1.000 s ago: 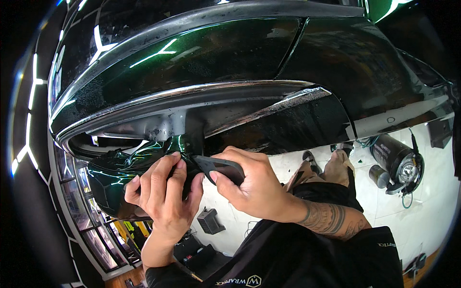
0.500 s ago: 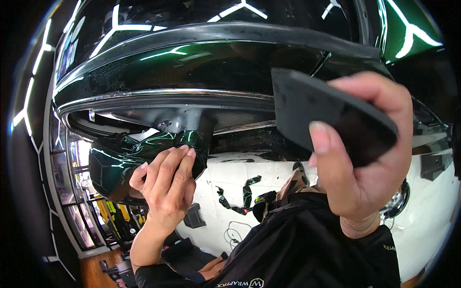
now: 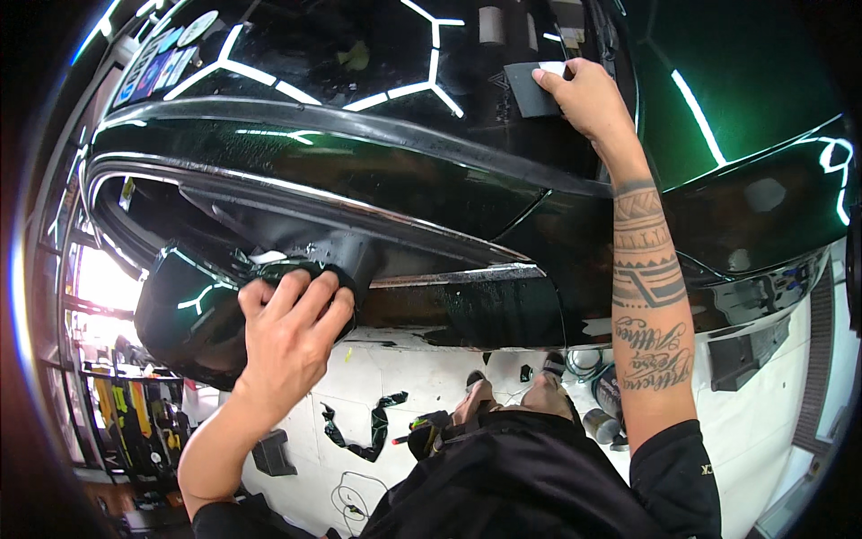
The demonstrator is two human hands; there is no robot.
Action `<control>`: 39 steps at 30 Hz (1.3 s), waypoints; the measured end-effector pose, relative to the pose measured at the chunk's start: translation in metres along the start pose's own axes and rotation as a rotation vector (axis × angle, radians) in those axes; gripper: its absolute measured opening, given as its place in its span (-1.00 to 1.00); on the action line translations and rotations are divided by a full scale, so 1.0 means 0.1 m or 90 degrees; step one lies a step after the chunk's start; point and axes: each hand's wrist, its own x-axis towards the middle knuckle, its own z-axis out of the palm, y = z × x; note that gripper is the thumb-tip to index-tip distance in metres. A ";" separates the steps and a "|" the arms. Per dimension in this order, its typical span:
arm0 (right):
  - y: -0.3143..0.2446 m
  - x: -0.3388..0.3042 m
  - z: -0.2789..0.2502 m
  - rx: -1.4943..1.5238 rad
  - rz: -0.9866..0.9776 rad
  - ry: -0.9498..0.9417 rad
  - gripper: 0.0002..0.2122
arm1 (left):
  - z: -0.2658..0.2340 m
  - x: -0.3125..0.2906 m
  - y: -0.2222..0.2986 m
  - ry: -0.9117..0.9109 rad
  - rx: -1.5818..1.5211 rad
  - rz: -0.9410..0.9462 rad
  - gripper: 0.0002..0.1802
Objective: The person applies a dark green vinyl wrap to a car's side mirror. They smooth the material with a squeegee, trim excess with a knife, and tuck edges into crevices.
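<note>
Two hands work on the glossy dark green car door (image 3: 377, 189). The left hand (image 3: 292, 328) presses flat, fingers closed, over the film at the side mirror (image 3: 193, 314) base, low on the door. The right hand (image 3: 584, 94) grips a dark squeegee (image 3: 530, 88) high against the window glass (image 3: 359, 54). Judging by this, the step in hand is smoothing film down; the next move likely calls for a firm, even stroke while the left keeps the film pinned. Film scraps (image 3: 368, 431) lie on the white floor (image 3: 431, 368) below.

The person wears a black short-sleeved shirt, and the bare right forearm (image 3: 648, 305) carries banded patterned tattoos above looping script tattoos.
</note>
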 end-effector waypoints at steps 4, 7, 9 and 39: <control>0.03 0.01 -0.01 -0.080 -0.045 -0.003 -0.40 | -0.01 0.10 -0.06 -0.052 -0.027 0.028 -0.68; 0.05 -0.06 0.03 -0.163 -0.072 0.084 -0.38 | -0.04 0.15 -0.13 -0.060 -0.047 0.060 -0.63; 0.05 -0.14 -0.01 -0.219 -0.134 0.149 -0.40 | -0.09 0.19 -0.12 -0.057 -0.075 0.059 -0.60; -0.71 -2.70 0.05 0.399 -0.110 -0.310 -0.81 | -0.06 -0.20 0.30 -0.105 0.040 -0.093 -0.43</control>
